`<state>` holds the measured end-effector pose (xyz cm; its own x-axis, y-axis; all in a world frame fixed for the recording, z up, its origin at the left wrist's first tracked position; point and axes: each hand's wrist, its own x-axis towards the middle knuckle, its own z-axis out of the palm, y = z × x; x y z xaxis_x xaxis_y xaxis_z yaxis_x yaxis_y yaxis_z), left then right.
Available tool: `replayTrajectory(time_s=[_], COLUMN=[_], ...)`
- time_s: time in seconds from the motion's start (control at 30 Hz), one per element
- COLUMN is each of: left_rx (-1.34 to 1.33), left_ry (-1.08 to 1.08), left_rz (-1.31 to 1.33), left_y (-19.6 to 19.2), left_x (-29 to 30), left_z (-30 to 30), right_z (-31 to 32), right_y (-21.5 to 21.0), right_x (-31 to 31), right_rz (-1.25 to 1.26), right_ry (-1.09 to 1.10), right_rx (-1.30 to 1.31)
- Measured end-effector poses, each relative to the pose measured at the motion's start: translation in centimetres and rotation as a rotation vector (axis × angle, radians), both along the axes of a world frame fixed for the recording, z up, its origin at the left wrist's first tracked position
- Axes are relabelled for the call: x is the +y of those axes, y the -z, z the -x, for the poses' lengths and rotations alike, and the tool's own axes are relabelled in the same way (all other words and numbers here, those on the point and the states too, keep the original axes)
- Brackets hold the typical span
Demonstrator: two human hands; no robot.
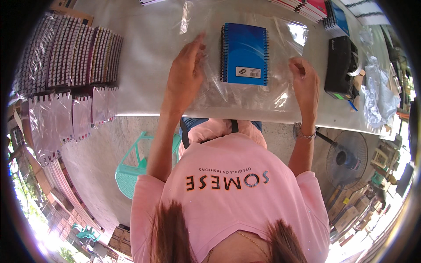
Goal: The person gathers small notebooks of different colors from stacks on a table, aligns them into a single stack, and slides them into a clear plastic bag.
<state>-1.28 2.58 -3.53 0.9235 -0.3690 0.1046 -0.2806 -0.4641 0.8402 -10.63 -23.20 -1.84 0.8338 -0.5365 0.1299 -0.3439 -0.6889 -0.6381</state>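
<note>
Blue spiral notebooks [245, 55], seemingly a pair with wire coils along both sides, lie on a sheet of clear plastic film [208, 94] in front of me. The top cover carries a white label near its lower edge. My left hand [186, 72] is beside the notebooks' left side, its fingers stretched forward over the film and apart from the notebooks. To their right, my right hand [304, 81] has its fingers curled in a pinch at the film's right edge. Glare on the film hides exactly where it ends.
Stacked spiral-bound notebooks [74, 52] fill the table's left end. A black tape dispenser [340, 65] stands at the right, beside crumpled plastic [379, 92]. More notebooks [307, 8] lie at the far right. A green plastic stool [131, 171] and a fan [346, 160] stand below the table.
</note>
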Motion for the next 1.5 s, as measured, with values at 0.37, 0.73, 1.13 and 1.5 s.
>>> replayTrajectory(time_s=[0.37, 0.73, 1.13, 1.5], left_rx=[0.78, 0.829, 0.793, 0.629], left_ry=[0.217, 0.32, 0.214, 0.21], left_rz=[0.819, 0.753, 0.756, 0.446], left_y=[0.4, 1.0, 1.9, -1.2], left_x=[0.8, 1.1, 1.2, 1.0], left_z=[-2.2, -2.2, -1.9, -2.1], right_z=[-1.3, -1.2, -2.0, -2.3], right_y=[0.3, 2.2, -1.1, -0.6], right_x=[-3.2, -2.1, -0.5, -3.2], right_rz=[-0.285, 0.284, -0.003, -0.642], right_ry=[-0.086, -0.117, -0.014, -0.287], right_rx=[0.117, -0.133, 0.279, 0.199])
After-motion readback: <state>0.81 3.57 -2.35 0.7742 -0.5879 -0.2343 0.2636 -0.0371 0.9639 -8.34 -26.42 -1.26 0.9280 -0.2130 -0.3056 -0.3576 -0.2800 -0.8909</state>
